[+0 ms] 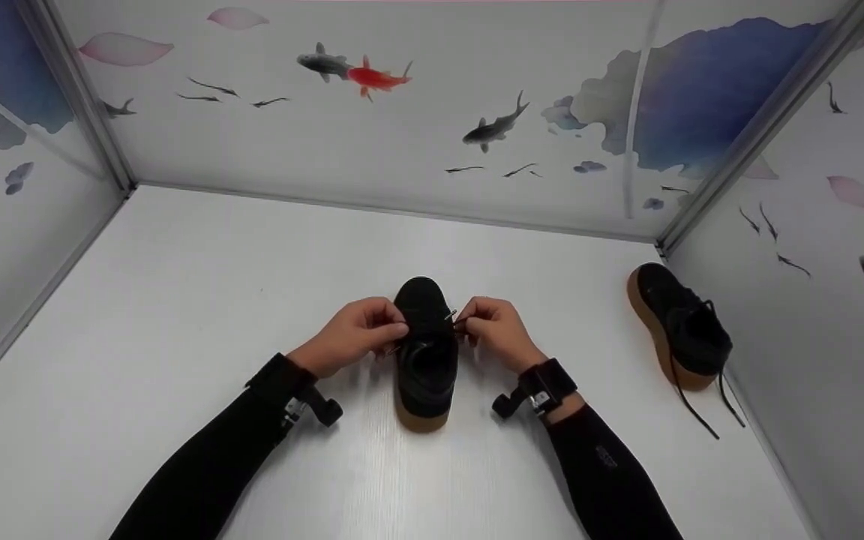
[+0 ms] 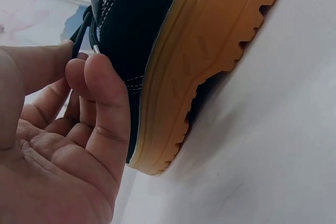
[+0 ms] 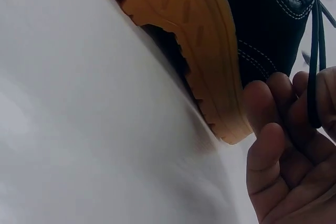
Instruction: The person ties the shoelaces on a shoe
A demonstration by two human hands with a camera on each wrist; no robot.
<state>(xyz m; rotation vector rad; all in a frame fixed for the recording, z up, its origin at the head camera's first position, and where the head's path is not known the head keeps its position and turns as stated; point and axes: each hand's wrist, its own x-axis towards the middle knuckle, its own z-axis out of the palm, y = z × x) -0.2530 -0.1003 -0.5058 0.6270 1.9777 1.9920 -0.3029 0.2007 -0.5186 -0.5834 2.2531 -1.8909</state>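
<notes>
A black shoe [image 1: 427, 330] with a tan rubber sole stands upright on the white table, its toe pointing away from me. On its left side, my left hand [image 1: 361, 330] pinches a dark shoelace [image 2: 79, 38] between thumb and fingertips. A silver lace tip [image 2: 96, 49] shows just above those fingers in the left wrist view. Across the shoe, the right hand [image 1: 503, 330] holds lace too. Seen from the right wrist, the dark lace [image 3: 313, 51] runs down from the top of the shoe into the fingers. White stitching lines the shoe's side.
A second black shoe [image 1: 672, 304] with a tan sole stands at the right edge of the table [image 1: 177, 300], its loose lace ends trailing toward me. White panels [image 1: 402, 150] printed with fish and petals enclose the back and both sides. Each wrist wears a black strap with a camera.
</notes>
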